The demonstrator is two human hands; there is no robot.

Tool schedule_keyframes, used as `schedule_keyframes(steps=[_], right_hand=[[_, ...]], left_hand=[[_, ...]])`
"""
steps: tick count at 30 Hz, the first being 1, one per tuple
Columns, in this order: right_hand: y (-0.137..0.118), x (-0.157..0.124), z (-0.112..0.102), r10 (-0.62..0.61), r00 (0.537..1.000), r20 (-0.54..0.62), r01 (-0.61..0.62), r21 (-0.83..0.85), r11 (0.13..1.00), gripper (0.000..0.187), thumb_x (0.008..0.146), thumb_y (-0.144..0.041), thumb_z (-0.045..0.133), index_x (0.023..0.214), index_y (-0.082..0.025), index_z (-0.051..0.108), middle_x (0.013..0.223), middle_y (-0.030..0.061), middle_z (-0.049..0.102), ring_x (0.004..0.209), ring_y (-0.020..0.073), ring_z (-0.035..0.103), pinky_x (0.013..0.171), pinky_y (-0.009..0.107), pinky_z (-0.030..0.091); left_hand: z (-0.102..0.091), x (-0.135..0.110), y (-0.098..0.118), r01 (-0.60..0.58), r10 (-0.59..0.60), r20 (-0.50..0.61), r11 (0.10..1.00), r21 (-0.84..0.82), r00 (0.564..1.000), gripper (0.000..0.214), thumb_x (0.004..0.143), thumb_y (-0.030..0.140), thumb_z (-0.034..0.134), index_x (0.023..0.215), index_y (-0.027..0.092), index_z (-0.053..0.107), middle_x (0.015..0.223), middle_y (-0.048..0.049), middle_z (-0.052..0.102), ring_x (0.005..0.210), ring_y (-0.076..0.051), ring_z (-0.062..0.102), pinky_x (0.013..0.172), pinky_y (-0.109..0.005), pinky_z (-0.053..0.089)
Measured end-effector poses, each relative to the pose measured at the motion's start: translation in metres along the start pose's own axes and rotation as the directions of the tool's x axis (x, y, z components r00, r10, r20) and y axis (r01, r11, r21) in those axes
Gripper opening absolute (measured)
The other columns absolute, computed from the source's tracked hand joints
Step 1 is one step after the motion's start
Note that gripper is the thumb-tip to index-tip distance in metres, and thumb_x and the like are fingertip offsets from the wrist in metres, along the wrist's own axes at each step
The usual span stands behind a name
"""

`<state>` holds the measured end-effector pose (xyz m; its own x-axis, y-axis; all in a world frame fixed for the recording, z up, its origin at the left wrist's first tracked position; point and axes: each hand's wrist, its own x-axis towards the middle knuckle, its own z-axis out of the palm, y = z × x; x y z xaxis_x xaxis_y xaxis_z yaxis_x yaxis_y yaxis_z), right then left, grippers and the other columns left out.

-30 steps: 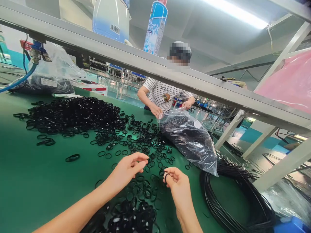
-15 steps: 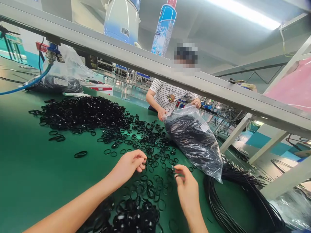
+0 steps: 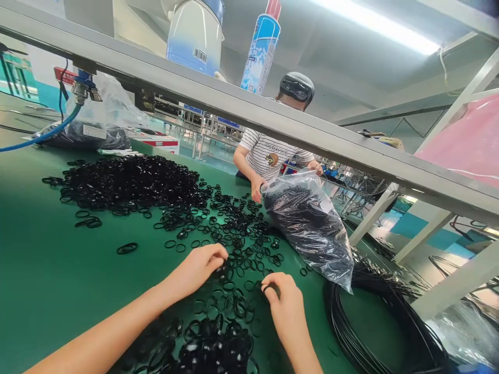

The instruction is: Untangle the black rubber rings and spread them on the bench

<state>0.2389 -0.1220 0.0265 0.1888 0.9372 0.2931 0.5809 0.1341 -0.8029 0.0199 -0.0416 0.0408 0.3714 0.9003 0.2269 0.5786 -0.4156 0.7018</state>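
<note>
Black rubber rings [image 3: 234,244] lie scattered over the green table [image 3: 58,280], with a big heap [image 3: 128,179] at the far left and a dense pile [image 3: 210,345] close to me. My left hand [image 3: 198,267] rests on the loose rings with its fingers curled, fingertips pinched down among them. My right hand [image 3: 283,301] is beside it, fingers bent inward and closed near a ring; what it holds is hidden.
A person in a striped shirt [image 3: 273,150] across the table holds a clear plastic bag of black parts [image 3: 312,226]. Coiled black cable [image 3: 374,322] lies at the right. A metal shelf rail [image 3: 249,111] crosses overhead with a spray can [image 3: 260,47] and a jug [image 3: 195,31].
Both my hands have dropped lower onto the rings. The right hand, which held a ring up, has curled down towards the table. The view shifted slightly.
</note>
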Motion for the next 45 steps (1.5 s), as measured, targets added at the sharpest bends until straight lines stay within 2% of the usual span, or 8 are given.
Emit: schedule_keyframes(steps=[5, 11, 16, 21, 29, 33, 38, 45], right_hand=[[-0.010, 0.003, -0.004, 0.160, 0.986, 0.055, -0.169, 0.262, 0.950, 0.014, 0.074, -0.028, 0.059, 0.079, -0.017, 0.066, 0.072, 0.0025, 0.064, 0.068, 0.0170, 0.055, 0.060, 0.026, 0.041], [-0.027, -0.001, -0.005, 0.163, 0.984, 0.074, -0.179, 0.475, 0.862, 0.016, 0.067, -0.026, 0.067, 0.080, -0.016, 0.066, 0.073, 0.0026, 0.066, 0.069, 0.0161, 0.057, 0.064, 0.025, 0.043], [-0.001, 0.007, -0.021, 0.154, 0.974, -0.168, -0.104, 0.272, 0.957, 0.013, 0.075, -0.025, 0.058, 0.084, -0.018, 0.065, 0.080, 0.0036, 0.065, 0.077, 0.0194, 0.060, 0.072, 0.030, 0.046], [0.011, 0.000, -0.014, -0.167, 0.986, 0.013, 0.164, -0.265, 0.950, 0.056, 0.064, 0.007, 0.034, 0.095, -0.025, 0.067, 0.130, 0.0061, 0.049, 0.117, 0.0245, 0.046, 0.092, 0.042, 0.036], [-0.016, -0.015, 0.012, -0.193, 0.960, 0.201, 0.248, -0.303, 0.920, 0.031, 0.066, 0.002, 0.049, 0.070, -0.024, 0.066, 0.090, 0.0019, 0.063, 0.090, 0.0211, 0.054, 0.077, 0.031, 0.039], [-0.014, -0.007, 0.008, -0.045, 0.992, 0.121, 0.052, -0.059, 0.997, 0.020, 0.074, -0.007, 0.051, 0.070, -0.022, 0.064, 0.070, -0.0009, 0.063, 0.070, 0.0173, 0.054, 0.065, 0.027, 0.039], [-0.016, -0.003, 0.003, 0.086, 0.973, 0.213, -0.163, 0.376, 0.912, 0.008, 0.070, -0.022, 0.066, 0.075, -0.018, 0.069, 0.070, 0.0009, 0.067, 0.068, 0.0164, 0.056, 0.063, 0.025, 0.041], [-0.015, -0.002, 0.003, 0.161, 0.978, 0.134, -0.206, 0.480, 0.853, 0.014, 0.068, -0.027, 0.068, 0.075, -0.015, 0.069, 0.066, 0.0021, 0.066, 0.063, 0.0143, 0.055, 0.060, 0.023, 0.039]], left_hand=[[0.010, -0.012, 0.037, -0.072, 0.081, 0.028, 0.969, -0.237, 0.996, 0.043, 0.082, 0.033, 0.051, 0.125, 0.036, 0.050, 0.131, -0.0013, 0.050, 0.112, -0.023, 0.050, 0.088, -0.032, 0.043], [0.033, -0.020, 0.049, 0.056, 0.054, 0.179, 0.829, -0.556, 0.982, 0.018, 0.076, 0.028, 0.058, 0.089, 0.018, 0.064, 0.072, 0.0003, 0.064, 0.064, -0.014, 0.060, 0.061, -0.024, 0.047], [0.017, -0.005, 0.029, 0.046, -0.054, -0.003, 0.865, -0.500, 0.999, 0.016, 0.076, 0.029, 0.056, 0.083, 0.018, 0.066, 0.070, -0.0008, 0.066, 0.068, -0.017, 0.061, 0.066, -0.027, 0.047], [0.003, 0.000, 0.024, 0.001, -0.023, -0.071, 0.954, -0.301, 0.997, 0.022, 0.078, 0.030, 0.054, 0.092, 0.023, 0.069, 0.092, -0.0018, 0.068, 0.082, -0.021, 0.060, 0.074, -0.030, 0.044], [0.017, -0.015, 0.024, -0.164, 0.193, 0.194, 0.974, -0.156, 0.962, 0.025, 0.072, 0.012, 0.052, 0.083, 0.027, 0.069, 0.090, 0.0012, 0.066, 0.090, -0.020, 0.057, 0.079, -0.028, 0.041], [0.025, -0.023, 0.027, -0.180, 0.233, 0.248, 0.959, -0.219, 0.940, 0.034, 0.072, 0.014, 0.057, 0.100, 0.030, 0.066, 0.105, 0.0002, 0.064, 0.102, -0.022, 0.052, 0.087, -0.029, 0.038], [0.028, -0.022, 0.039, -0.028, 0.098, 0.221, 0.954, -0.298, 0.970, 0.016, 0.078, 0.031, 0.055, 0.080, 0.022, 0.068, 0.072, 0.0028, 0.063, 0.066, -0.015, 0.054, 0.057, -0.022, 0.035], [0.031, -0.014, 0.038, 0.169, -0.027, 0.257, 0.819, -0.549, 0.966, 0.018, 0.075, 0.030, 0.053, 0.076, 0.016, 0.063, 0.066, -0.0006, 0.066, 0.058, -0.013, 0.057, 0.052, -0.021, 0.037]])
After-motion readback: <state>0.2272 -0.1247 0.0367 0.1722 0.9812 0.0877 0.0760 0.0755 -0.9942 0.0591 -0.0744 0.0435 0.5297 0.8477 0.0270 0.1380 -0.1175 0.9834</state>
